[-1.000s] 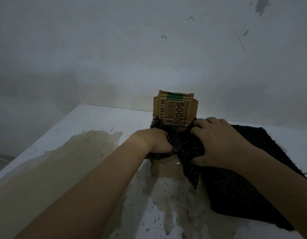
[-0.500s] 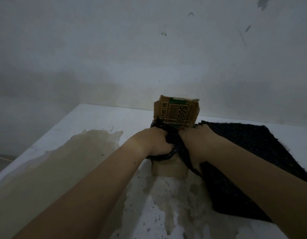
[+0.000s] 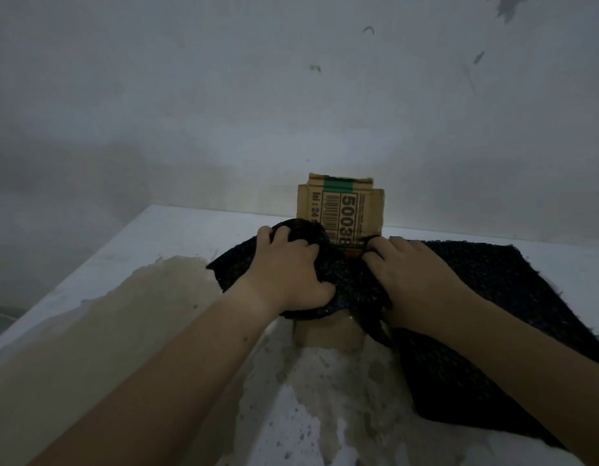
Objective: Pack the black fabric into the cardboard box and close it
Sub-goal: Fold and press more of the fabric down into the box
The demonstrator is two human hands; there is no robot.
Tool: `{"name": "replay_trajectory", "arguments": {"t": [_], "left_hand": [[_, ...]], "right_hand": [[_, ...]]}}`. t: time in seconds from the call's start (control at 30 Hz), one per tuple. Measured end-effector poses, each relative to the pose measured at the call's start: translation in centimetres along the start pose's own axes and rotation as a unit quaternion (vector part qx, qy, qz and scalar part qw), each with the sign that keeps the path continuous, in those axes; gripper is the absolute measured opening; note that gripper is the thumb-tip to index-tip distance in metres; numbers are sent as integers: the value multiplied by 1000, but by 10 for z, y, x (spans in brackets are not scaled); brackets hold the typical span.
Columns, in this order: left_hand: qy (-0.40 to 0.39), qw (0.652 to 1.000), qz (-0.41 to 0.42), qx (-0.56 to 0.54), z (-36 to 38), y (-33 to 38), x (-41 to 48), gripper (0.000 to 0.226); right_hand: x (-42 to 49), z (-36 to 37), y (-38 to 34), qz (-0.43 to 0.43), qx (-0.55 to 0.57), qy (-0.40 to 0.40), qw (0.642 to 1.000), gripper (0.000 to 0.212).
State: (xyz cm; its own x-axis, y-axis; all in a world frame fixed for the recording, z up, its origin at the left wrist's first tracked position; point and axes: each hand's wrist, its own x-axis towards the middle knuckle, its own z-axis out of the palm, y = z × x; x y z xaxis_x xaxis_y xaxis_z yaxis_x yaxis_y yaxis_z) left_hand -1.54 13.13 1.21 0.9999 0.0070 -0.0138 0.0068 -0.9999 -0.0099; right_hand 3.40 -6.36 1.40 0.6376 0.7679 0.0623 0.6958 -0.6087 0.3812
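Head view: I see left hand (image 3: 291, 270) and right hand (image 3: 412, 277) both gripping black fabric (image 3: 526, 314), bunching it over the cardboard box (image 3: 328, 332) mouth. Most sprawls right; flap upright, unclosed.

Cardboard box (image 3: 328, 334) on counter (image 3: 177, 230), flap upright behind, fabric (image 3: 513, 297) over its opening and spreading right, hands on top

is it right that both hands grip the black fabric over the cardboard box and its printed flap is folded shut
No: the head view shows the printed flap standing upright, not shut. The left hand and right hand do grip the black fabric over the cardboard box.
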Motion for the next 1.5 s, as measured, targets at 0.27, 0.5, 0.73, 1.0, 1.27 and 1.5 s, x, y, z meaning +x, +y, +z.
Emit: {"name": "replay_trajectory", "arguments": {"t": [0.27,0.5,0.73,1.0,1.27,1.5], "left_hand": [[-93,995,-23,11,-2,15,14,36],[-92,996,-7,15,1,14,14,47],[119,987,64,-91,-11,-20,-25,40],[67,985,116,-109,10,-31,-42,70],[74,985,137,-78,20,-33,-49,47],[108,981,148,-63,23,-32,-44,29]], "right_hand": [[10,9,3,-117,-24,28,992,47],[16,9,9,-135,94,41,986,72],[-20,8,26,-107,164,101,975,41],[-7,1,-4,-80,77,-51,992,24],[-16,-10,4,-76,172,39,981,35],[-20,-13,-4,-65,161,-28,984,38]]}}
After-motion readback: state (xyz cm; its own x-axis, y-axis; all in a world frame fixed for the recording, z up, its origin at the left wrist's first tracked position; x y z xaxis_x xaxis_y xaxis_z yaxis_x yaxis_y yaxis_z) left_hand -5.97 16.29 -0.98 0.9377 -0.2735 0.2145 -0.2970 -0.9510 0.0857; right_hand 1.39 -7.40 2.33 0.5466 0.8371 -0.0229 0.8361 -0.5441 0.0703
